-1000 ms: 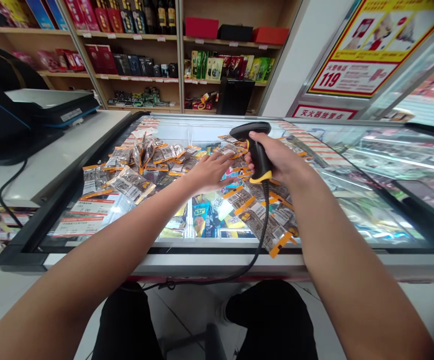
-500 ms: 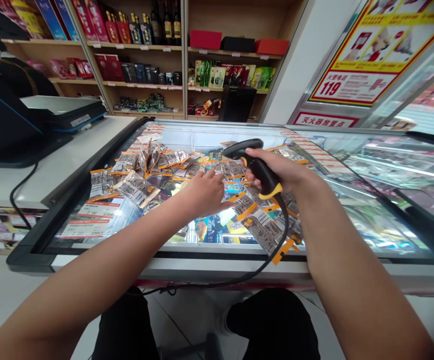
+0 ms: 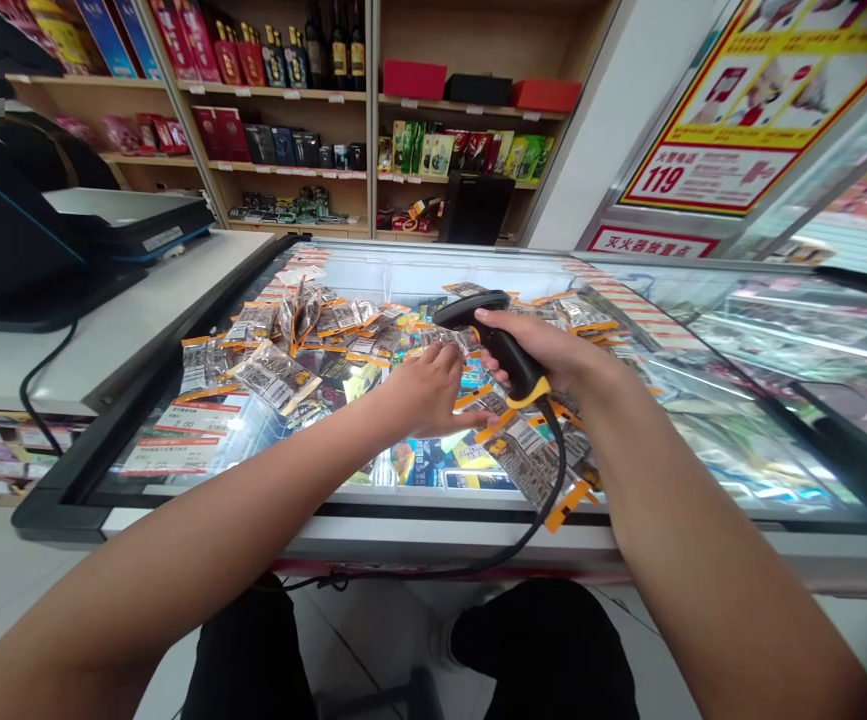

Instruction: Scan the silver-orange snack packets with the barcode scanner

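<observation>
A black and yellow barcode scanner is held in my right hand, whose fingers wrap round its handle. The scanner head points left, above several packets. My left hand is just left of the scanner, low over the packets, with its thumb apart from the bent fingers; the fingertips are partly hidden. Small clear snack packets with orange edges lie scattered on the glass top of a freezer. One packet lies below the scanner, near the front edge, with the scanner's cable crossing in front of it.
The scanner's black cable loops down over the freezer's front edge. At the left stands a counter with a scale and a dark screen. Behind are shelves of bottles and boxes. A person's dark sleeve shows at far left.
My left hand has moved slightly right, towards the scanner. My right hand has shifted a little left and down with the scanner.
</observation>
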The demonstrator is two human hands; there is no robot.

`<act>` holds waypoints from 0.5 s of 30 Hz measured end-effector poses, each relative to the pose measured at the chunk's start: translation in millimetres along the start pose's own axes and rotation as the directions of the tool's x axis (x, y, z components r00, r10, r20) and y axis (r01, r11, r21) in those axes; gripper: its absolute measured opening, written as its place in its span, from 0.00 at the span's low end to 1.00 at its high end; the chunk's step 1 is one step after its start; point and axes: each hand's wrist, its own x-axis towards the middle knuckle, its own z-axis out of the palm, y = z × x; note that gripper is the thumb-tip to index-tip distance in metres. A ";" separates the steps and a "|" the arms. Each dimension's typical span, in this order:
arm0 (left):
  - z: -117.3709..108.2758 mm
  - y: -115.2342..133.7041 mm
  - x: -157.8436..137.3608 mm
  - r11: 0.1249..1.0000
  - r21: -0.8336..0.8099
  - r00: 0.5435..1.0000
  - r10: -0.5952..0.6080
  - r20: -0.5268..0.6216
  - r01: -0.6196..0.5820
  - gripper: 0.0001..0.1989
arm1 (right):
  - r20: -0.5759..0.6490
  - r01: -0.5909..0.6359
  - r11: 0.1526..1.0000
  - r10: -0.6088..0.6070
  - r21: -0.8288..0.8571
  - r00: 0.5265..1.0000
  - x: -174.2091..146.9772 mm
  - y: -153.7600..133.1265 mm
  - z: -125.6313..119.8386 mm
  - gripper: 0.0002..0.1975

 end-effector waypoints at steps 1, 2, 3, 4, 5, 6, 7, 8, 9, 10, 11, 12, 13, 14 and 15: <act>-1.2 0.9 -0.1 1.000 -0.001 1.000 -0.001 0.000 0.001 0.53 | 0.004 0.003 1.000 -0.003 -0.004 1.000 -0.2 0.3 0.7 0.20; -2.2 1.6 -0.2 1.000 0.001 1.000 -0.001 0.000 0.001 0.53 | 0.009 0.006 1.000 -0.006 -0.004 1.000 -0.4 0.5 1.1 0.20; -2.7 2.0 -0.1 1.000 0.005 1.000 -0.001 0.001 0.001 0.53 | 0.014 0.009 1.000 -0.009 -0.002 1.000 -0.4 0.7 1.3 0.20; -2.7 2.3 -0.1 1.000 0.010 1.000 -0.001 0.002 0.001 0.53 | 0.016 0.014 1.000 -0.014 0.000 1.000 -0.4 0.9 1.1 0.20; -2.4 2.3 -0.1 1.000 0.017 1.000 -0.001 0.004 0.001 0.54 | 0.015 0.020 1.000 -0.020 -0.001 1.000 -0.3 1.0 0.8 0.19; -2.0 2.3 -0.2 1.000 0.024 1.000 0.000 0.006 0.000 0.54 | 0.014 0.026 1.000 -0.026 -0.005 1.000 -0.1 1.2 0.3 0.19; -1.7 2.3 -0.3 1.000 0.031 1.000 0.002 0.007 -0.002 0.53 | 0.014 0.032 0.999 -0.032 -0.012 0.999 0.2 1.4 -0.3 0.19; -2.0 2.6 -0.6 0.999 0.039 1.000 0.002 0.005 -0.003 0.53 | 0.017 0.035 0.999 -0.034 -0.019 0.999 0.6 1.7 -1.0 0.19; -2.9 3.0 -0.9 0.999 0.047 1.000 0.002 0.002 -0.002 0.53 | 0.024 0.036 0.999 -0.036 -0.021 0.999 1.0 1.9 -1.8 0.19; -4.8 3.6 -1.3 0.998 0.056 1.000 -0.004 0.002 0.004 0.52 | 0.034 0.036 0.999 -0.036 -0.014 0.999 1.4 2.0 -2.6 0.19; -7.6 4.2 -1.6 0.998 0.066 1.000 -0.020 0.007 0.019 0.51 | 0.043 0.033 0.999 -0.033 0.001 0.999 1.8 2.1 -3.3 0.19; -11.2 4.4 -1.8 0.996 0.077 0.999 -0.049 0.015 0.047 0.50 | 0.043 0.026 1.000 -0.027 0.015 0.999 2.1 2.0 -4.0 0.19; -15.4 4.2 -1.9 0.992 0.091 0.996 -0.086 0.029 0.084 0.49 | 0.032 0.020 0.999 -0.021 0.028 0.999 2.4 1.8 -4.8 0.19; -19.9 3.2 -1.9 0.987 0.108 0.991 -0.127 0.045 0.122 0.47 | 0.011 0.014 0.999 -0.015 0.037 1.000 2.6 1.4 -5.5 0.19; -24.2 1.5 -1.8 0.979 0.126 0.984 -0.169 0.060 0.161 0.45 | -0.017 0.012 0.999 -0.012 0.041 1.000 2.7 0.9 -6.1 0.19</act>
